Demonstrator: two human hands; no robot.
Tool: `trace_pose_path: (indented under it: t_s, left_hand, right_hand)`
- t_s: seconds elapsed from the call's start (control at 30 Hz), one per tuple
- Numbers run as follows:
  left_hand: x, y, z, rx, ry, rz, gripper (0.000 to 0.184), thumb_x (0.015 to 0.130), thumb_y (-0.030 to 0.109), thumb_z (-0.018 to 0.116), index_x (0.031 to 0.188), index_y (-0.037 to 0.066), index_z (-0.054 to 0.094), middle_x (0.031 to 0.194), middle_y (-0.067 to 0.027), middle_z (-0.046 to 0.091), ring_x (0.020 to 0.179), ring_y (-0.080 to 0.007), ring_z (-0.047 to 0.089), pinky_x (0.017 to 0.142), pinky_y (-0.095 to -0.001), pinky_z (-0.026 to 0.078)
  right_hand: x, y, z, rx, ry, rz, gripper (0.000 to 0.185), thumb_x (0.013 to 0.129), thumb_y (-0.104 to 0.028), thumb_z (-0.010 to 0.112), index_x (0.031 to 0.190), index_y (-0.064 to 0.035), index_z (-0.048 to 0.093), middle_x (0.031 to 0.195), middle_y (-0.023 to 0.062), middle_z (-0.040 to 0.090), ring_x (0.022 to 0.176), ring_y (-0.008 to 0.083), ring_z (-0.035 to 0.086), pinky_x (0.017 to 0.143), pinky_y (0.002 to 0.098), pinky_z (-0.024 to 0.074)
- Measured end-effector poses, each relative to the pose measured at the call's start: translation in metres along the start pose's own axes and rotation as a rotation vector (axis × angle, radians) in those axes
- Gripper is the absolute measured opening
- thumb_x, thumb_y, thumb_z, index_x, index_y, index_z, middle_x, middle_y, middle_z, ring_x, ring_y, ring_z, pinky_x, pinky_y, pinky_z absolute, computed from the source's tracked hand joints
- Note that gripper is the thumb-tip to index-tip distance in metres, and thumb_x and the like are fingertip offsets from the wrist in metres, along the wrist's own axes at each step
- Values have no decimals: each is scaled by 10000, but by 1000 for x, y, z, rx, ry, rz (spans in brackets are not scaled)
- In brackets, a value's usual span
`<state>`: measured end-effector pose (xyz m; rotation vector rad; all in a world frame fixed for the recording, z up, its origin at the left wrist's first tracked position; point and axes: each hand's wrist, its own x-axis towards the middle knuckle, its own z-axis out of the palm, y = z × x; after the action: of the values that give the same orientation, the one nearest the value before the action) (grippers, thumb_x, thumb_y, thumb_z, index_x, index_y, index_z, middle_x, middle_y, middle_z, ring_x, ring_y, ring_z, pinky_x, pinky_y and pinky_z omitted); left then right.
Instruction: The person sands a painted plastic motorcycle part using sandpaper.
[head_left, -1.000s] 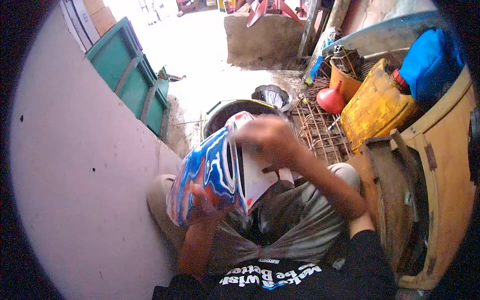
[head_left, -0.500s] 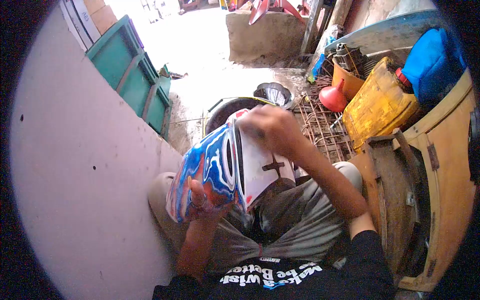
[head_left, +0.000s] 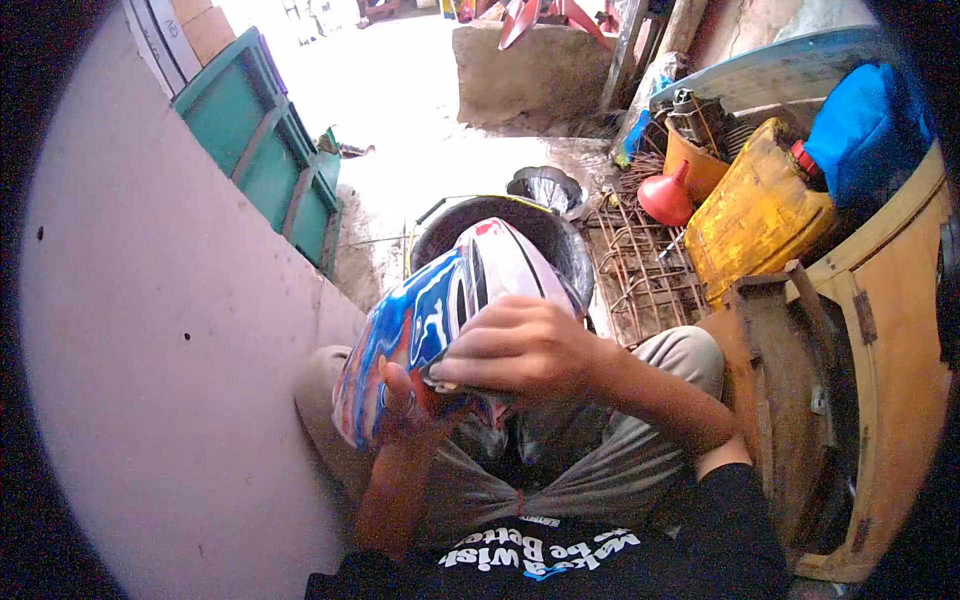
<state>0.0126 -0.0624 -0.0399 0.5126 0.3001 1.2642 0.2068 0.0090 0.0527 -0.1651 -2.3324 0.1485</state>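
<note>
A curved painted shell (head_left: 410, 310), blue, white and red with a glossy surface, rests over my lap and in front of a black tub (head_left: 560, 235). My left hand (head_left: 408, 410) grips its lower left part from beneath, thumb up on the painted side. Across the lower edge of the shell lies my right hand (head_left: 515, 348), its fingers pressed together around something small and dark that I cannot make out. The white part of the shell is partly covered by this hand.
A yellow jerrycan (head_left: 765, 210), a red funnel (head_left: 667, 198), an orange bucket (head_left: 697, 165) and a rusty metal grid (head_left: 650, 280) lie to the right. Wooden panels (head_left: 900, 330) stand close by my right arm. At the left are a pale wall (head_left: 180, 400) and a green panel (head_left: 235, 110).
My right hand has moved down and toward me, from the top of the shell to its lower edge. My left hand keeps its hold in nearly the same place.
</note>
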Motion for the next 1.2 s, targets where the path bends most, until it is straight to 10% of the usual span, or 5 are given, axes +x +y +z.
trace_pose_path:
  t_s: [0.13,0.3,0.63,0.77,1.2]
  left_hand:
    - [-2,1,1,1,3,-10,1077,864,759,660,1600,63,293,1549,-161,480,1373,-333,529,1105,-507,489]
    - [0,1,-1,2,-2,-8,1080,864,760,660,1601,63,290,1551,-162,478,1375,-334,527,1108,-508,485]
    - [-3,1,1,9,-3,-14,1085,862,762,659,1604,63,285,1555,-163,473,1378,-337,523,1115,-509,479]
    - [-1,0,0,7,-13,-20,1087,862,763,659,1605,63,283,1557,-164,470,1380,-338,521,1118,-509,476]
    - [-2,1,2,6,-4,-2,1094,860,766,658,1608,64,276,1562,-165,464,1384,-341,516,1126,-511,467]
  right_hand:
    - [-24,59,-11,-383,-42,486,176,860,-202,724,1014,-120,739,920,72,714,825,289,701,750,409,579]
    - [0,-3,0,6,6,-29,178,897,-173,667,1055,-153,747,863,12,659,789,187,682,713,369,570]
    - [-5,8,2,-19,-12,-37,175,870,-152,686,1035,-134,740,887,56,697,831,224,710,782,367,591]
    - [-23,44,-21,-500,-320,477,212,841,-176,694,1041,-142,752,913,32,710,872,221,711,790,376,585]
    - [-11,7,7,-59,2,32,174,888,-175,656,1035,-152,745,893,18,693,851,210,706,777,365,581]
